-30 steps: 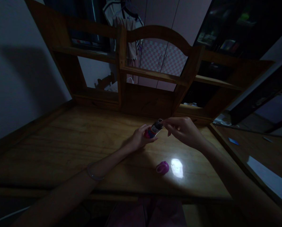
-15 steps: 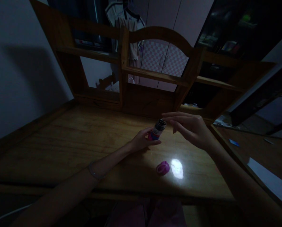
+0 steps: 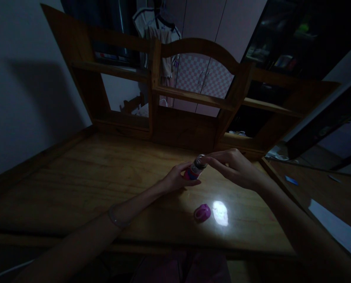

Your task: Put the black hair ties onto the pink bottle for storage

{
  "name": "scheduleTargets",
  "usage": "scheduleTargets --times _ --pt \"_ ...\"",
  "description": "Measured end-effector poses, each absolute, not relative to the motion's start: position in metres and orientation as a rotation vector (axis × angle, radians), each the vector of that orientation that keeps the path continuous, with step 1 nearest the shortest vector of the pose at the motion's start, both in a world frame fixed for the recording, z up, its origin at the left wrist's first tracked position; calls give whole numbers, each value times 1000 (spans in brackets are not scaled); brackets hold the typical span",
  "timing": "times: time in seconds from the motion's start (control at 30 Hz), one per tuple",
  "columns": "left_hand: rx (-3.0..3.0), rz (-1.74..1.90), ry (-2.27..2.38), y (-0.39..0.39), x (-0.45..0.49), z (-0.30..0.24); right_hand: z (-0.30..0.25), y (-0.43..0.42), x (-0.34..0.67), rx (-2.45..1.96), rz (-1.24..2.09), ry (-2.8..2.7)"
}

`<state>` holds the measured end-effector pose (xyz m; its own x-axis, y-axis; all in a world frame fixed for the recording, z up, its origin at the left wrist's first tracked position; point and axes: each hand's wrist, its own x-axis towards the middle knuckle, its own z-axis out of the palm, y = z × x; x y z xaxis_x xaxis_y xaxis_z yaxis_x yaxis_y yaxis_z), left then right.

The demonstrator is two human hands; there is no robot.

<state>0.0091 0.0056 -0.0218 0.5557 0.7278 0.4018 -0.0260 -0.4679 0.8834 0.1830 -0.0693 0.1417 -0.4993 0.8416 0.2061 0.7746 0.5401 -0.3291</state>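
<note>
My left hand (image 3: pixel 177 178) is wrapped round a small bottle (image 3: pixel 194 168) with a pink and blue label, holding it tilted above the desk. The bottle's dark neck and round open mouth point up and to the right. At that mouth, the fingers of my right hand (image 3: pixel 233 167) close on the rim from the right side. Their tips overlap the edge, so what lies right under them is partly hidden. A glossy magenta cap-like piece (image 3: pixel 203 212) with a loop lies on the desk below the hands.
The wooden desk (image 3: pixel 119 165) has a shelf frame (image 3: pixel 190 94) along its back. A bright light reflection shows beside the magenta piece. To the right, on a lower brown surface, lie a white sheet (image 3: pixel 336 224) and a small blue card (image 3: pixel 291 180). A wall borders the left.
My right hand has come down and left, from just off the bottle onto its mouth. My left hand still holds the bottle in nearly the same place.
</note>
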Motion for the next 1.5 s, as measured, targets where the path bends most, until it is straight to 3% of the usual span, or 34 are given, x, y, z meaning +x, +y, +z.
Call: scheduleTargets --times 0.53,0.8,1.5 --pt "1881 949 521 1 7 -21 159 -67 171 -1507 292 -2693" --pt "1814 960 513 1 8 -20 173 -64 182 -1531 879 -2708" --pt "1516 883 493 2 6 -9 169 -58 184 -1294 103 -2409"
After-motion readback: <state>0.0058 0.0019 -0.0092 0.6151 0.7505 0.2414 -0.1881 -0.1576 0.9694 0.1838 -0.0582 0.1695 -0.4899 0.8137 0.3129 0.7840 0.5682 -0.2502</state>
